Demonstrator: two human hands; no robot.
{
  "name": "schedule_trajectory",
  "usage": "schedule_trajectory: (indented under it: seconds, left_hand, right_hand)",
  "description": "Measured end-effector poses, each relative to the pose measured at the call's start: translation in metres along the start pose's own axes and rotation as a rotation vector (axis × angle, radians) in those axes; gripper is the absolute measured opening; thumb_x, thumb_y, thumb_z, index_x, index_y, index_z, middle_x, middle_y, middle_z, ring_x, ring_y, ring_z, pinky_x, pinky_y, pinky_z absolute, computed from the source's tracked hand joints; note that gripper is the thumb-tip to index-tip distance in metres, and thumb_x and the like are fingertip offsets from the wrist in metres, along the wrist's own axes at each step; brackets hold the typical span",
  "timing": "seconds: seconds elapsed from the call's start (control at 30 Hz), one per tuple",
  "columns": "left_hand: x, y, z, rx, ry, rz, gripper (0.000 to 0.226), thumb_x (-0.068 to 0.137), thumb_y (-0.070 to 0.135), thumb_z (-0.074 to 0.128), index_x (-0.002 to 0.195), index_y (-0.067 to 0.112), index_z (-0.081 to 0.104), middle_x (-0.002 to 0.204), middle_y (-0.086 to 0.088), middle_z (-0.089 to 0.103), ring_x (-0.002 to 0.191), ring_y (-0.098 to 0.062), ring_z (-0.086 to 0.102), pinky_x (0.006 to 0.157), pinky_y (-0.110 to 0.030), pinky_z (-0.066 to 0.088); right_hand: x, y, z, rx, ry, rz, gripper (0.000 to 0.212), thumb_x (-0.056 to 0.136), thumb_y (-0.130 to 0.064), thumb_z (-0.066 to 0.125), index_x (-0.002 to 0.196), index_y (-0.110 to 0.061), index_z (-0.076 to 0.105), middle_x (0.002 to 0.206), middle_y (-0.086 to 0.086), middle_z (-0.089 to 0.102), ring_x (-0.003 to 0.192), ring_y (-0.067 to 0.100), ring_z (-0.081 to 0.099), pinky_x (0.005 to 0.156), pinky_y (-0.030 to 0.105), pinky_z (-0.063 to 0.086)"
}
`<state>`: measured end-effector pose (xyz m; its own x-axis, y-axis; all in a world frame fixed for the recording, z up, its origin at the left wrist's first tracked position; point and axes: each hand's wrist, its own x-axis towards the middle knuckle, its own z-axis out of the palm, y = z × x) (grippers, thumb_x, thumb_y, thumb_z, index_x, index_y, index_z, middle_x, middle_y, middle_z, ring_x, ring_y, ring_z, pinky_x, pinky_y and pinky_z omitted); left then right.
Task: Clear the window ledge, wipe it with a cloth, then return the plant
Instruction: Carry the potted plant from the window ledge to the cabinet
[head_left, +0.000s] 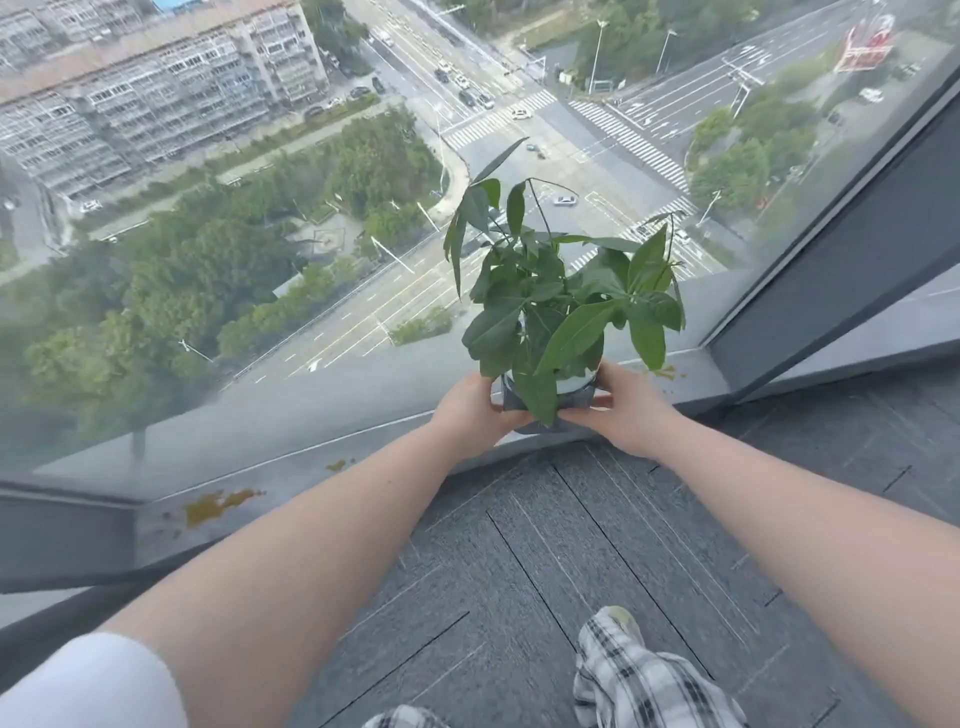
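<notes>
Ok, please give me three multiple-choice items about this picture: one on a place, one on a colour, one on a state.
1. Where is the largest stain on the grey window ledge?
A. left of the plant
B. under the pot
C. on the floor

2. The stains' colour?
A. red
B. yellow-orange
C. blue

3. How is the green leafy potted plant held?
A. one hand
B. both hands
C. untouched

Answers: 1 A, the yellow-orange stain lies far left. 2 B, as seen. 3 B, left hand and right hand grip the pot's sides.

White short sleeve, b/w plaid trousers, pale shoe.
</notes>
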<state>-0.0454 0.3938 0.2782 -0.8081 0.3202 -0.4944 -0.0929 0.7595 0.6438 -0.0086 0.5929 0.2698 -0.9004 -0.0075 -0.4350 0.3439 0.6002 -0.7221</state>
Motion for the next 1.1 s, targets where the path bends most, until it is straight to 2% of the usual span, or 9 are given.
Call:
schedule_trajectory:
  seconds: [0.17, 0.3, 0.43, 0.53, 0.6, 0.7, 0.83, 0.93, 1.1]
  left_hand:
    - [-0.091, 0.054, -0.091, -0.008, 0.047, 0.04, 0.058, 0.085, 0.039, 0.068, 0.137, 0.027, 0.044, 0.12, 0.003, 0.065, 0.099, -0.017, 0.066, 0.077, -0.034, 0.055]
    - [-0.158, 0.088, -0.156, 0.035, 0.101, 0.08, 0.054, 0.085, 0.037, 0.069, 0.134, 0.025, 0.049, 0.131, 0.005, 0.059, 0.098, -0.019, 0.067, 0.09, -0.043, 0.054]
    - [-0.229, 0.119, -0.215, 0.05, 0.225, 0.113, 0.053, 0.081, 0.044, 0.07, 0.128, 0.029, 0.053, 0.126, 0.007, 0.063, 0.091, -0.017, 0.07, 0.081, -0.044, 0.057]
    - [-0.276, 0.13, -0.243, 0.019, 0.32, 0.111, 0.053, 0.079, 0.044, 0.071, 0.127, 0.032, 0.053, 0.125, 0.009, 0.063, 0.088, -0.015, 0.071, 0.081, -0.044, 0.057]
    - [-0.311, 0.134, -0.251, -0.017, 0.394, 0.088, 0.054, 0.079, 0.042, 0.072, 0.128, 0.033, 0.052, 0.124, 0.009, 0.063, 0.086, -0.015, 0.072, 0.079, -0.044, 0.058]
    - [-0.37, 0.137, -0.253, -0.083, 0.504, 0.002, 0.056, 0.081, 0.037, 0.072, 0.132, 0.033, 0.048, 0.114, 0.016, 0.059, 0.088, -0.018, 0.072, 0.082, -0.043, 0.057]
    - [-0.452, 0.129, -0.237, -0.191, 0.676, -0.076, 0.054, 0.073, 0.046, 0.07, 0.123, 0.042, 0.051, 0.116, 0.017, 0.062, 0.096, -0.015, 0.069, 0.087, -0.043, 0.055]
    - [-0.513, 0.116, -0.218, -0.251, 0.795, -0.168, 0.047, 0.078, 0.038, 0.071, 0.122, 0.041, 0.052, 0.109, 0.018, 0.062, 0.1, -0.013, 0.066, 0.088, -0.032, 0.051]
    - [-0.642, 0.087, -0.179, -0.287, 0.997, -0.321, 0.056, 0.081, 0.037, 0.072, 0.132, 0.036, 0.048, 0.126, 0.011, 0.063, 0.094, -0.019, 0.07, 0.091, -0.033, 0.049]
  right_hand:
    - [-0.065, -0.112, -0.038, 0.006, 0.013, -0.035, 0.055, 0.073, -0.037, 0.077, 0.122, -0.028, 0.054, 0.12, -0.011, 0.066, 0.112, 0.017, 0.061, 0.098, 0.042, 0.05]
    - [-0.116, -0.199, -0.062, -0.024, 0.005, -0.087, 0.058, 0.079, -0.029, 0.076, 0.131, -0.025, 0.05, 0.123, -0.009, 0.064, 0.11, 0.015, 0.062, 0.095, 0.033, 0.05]
    - [-0.166, -0.278, -0.083, -0.081, 0.026, -0.177, 0.052, 0.081, -0.026, 0.075, 0.127, -0.02, 0.052, 0.12, -0.006, 0.065, 0.104, 0.016, 0.064, 0.085, 0.027, 0.047]
    - [-0.193, -0.323, -0.091, -0.115, 0.031, -0.281, 0.05, 0.081, -0.024, 0.075, 0.126, -0.019, 0.054, 0.115, -0.007, 0.065, 0.095, 0.015, 0.063, 0.081, 0.024, 0.042]
    - [-0.211, -0.346, -0.09, -0.144, 0.006, -0.336, 0.047, 0.081, -0.027, 0.076, 0.123, -0.02, 0.055, 0.11, -0.011, 0.064, 0.092, 0.015, 0.062, 0.084, 0.027, 0.044]
    - [-0.235, -0.372, -0.081, -0.211, -0.047, -0.434, 0.047, 0.075, -0.034, 0.077, 0.117, -0.023, 0.061, 0.109, -0.012, 0.068, 0.1, 0.017, 0.065, 0.092, 0.034, 0.049]
    - [-0.278, -0.405, -0.056, -0.279, -0.163, -0.559, 0.041, 0.075, -0.036, 0.076, 0.111, -0.023, 0.062, 0.106, -0.012, 0.069, 0.097, 0.018, 0.066, 0.083, 0.033, 0.052]
    - [-0.321, -0.426, -0.03, -0.338, -0.283, -0.65, 0.042, 0.078, -0.032, 0.077, 0.115, -0.021, 0.06, 0.109, -0.009, 0.068, 0.095, 0.018, 0.066, 0.083, 0.034, 0.051]
    - [-0.413, -0.458, 0.042, -0.436, -0.494, -0.83, 0.045, 0.082, -0.03, 0.074, 0.123, -0.023, 0.057, 0.115, -0.005, 0.067, 0.105, 0.021, 0.064, 0.091, 0.034, 0.05]
